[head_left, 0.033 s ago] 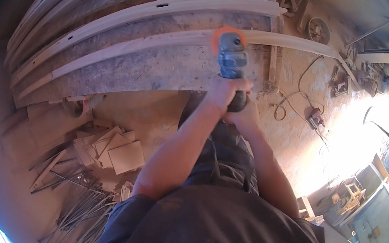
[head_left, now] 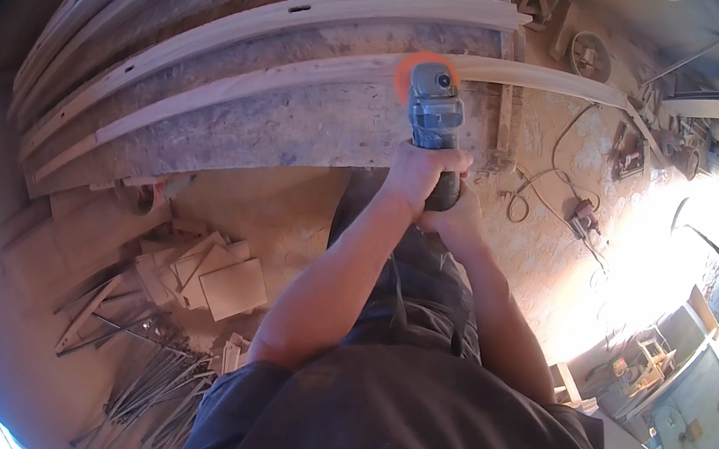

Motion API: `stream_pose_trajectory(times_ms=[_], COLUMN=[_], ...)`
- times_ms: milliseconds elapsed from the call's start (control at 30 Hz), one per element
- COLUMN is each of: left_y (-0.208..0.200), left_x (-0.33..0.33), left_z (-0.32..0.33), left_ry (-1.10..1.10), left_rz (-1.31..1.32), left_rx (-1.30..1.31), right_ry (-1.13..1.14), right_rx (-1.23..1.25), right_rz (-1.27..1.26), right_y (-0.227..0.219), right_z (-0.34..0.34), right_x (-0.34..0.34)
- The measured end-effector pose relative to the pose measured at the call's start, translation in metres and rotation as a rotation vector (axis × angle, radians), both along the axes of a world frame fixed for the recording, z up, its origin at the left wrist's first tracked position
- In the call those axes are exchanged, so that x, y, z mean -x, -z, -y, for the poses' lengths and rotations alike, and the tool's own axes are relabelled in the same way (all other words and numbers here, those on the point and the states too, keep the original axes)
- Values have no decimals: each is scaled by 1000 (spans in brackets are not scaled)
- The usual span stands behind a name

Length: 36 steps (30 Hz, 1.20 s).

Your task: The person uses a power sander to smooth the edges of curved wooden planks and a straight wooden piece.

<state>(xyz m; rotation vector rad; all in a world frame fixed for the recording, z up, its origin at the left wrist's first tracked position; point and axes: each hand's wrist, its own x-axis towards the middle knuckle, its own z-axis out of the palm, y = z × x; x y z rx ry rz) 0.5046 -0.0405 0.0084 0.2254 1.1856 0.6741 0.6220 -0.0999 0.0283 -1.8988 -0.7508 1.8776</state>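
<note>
The power tool (head_left: 435,111), grey with an orange disc (head_left: 405,76) at its head, is over the near right part of the workbench (head_left: 322,132), the disc overlapping the pale beam (head_left: 527,76) nearest the workbench's front edge; whether they touch, I cannot tell; the left hand (head_left: 415,173) is wrapped around the tool's body above that edge, fingers closed, thumb across the top; the right hand (head_left: 461,224) sits lower, just off the workbench's front, against the handle's rear end, its fingers mostly hidden, so I cannot tell how tightly they close; the tool looks stiff, fairly heavy and weighted toward its head, likely to twist if held by one hand; the dark handle and narrow body seem the places to hold, the disc one to avoid; dust could make the casing slippery.
</note>
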Motion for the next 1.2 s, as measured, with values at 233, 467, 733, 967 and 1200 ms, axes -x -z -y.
stream_pose_trajectory(times_ms=[233, 467, 733, 967, 1200], left_y=[-7, 4, -16, -20, -6], left_x=[43, -14, 66, 239, 443], left_z=[4, 9, -2, -1, 7], left_ry=[-303, -97, -179, -357, -562], left_rz=[92, 90, 44, 51, 121], left_rx=[167, 73, 55, 113, 52], right_ry=[-303, -215, -223, -286, -594], right_rx=[-72, -23, -85, -158, -44], right_rz=[59, 134, 18, -56, -2], right_y=[-1, 8, 4, 5, 9], right_z=[-26, -2, -20, -36, -60], right_x=[34, -25, 56, 225, 423])
